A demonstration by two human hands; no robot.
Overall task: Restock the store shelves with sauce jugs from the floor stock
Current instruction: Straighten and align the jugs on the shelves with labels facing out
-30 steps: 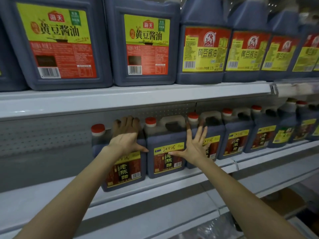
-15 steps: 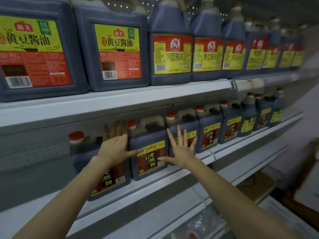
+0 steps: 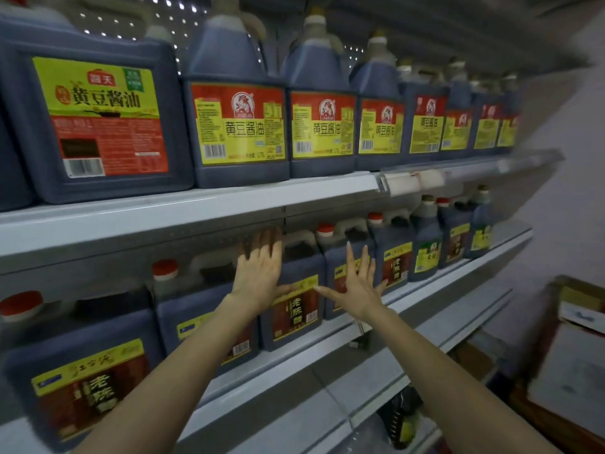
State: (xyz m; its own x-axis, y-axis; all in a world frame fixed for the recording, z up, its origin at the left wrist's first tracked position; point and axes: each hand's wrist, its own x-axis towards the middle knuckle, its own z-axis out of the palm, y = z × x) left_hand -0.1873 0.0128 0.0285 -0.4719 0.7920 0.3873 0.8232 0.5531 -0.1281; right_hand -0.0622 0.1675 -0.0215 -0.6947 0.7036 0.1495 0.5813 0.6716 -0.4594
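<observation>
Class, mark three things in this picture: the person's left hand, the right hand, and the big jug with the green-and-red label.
left hand [image 3: 258, 276]: head view, on the back of the hand.
right hand [image 3: 358, 291]: head view, on the back of the hand.
big jug [image 3: 101, 116]: head view, on its front label.

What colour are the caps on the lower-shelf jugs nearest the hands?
Red; clearest in the head view on the cap left of the left hand.

Right, near: stacked cardboard boxes [image 3: 576, 326], blurred. Far right: pale wall [image 3: 563, 224]. Right of centre: clear plastic label holder [image 3: 412, 180] with white strips. Top left, far: perforated back panel [image 3: 131, 14], light showing through its holes. Bottom, near: black-and-yellow package [image 3: 401, 417], contents unclear.
</observation>
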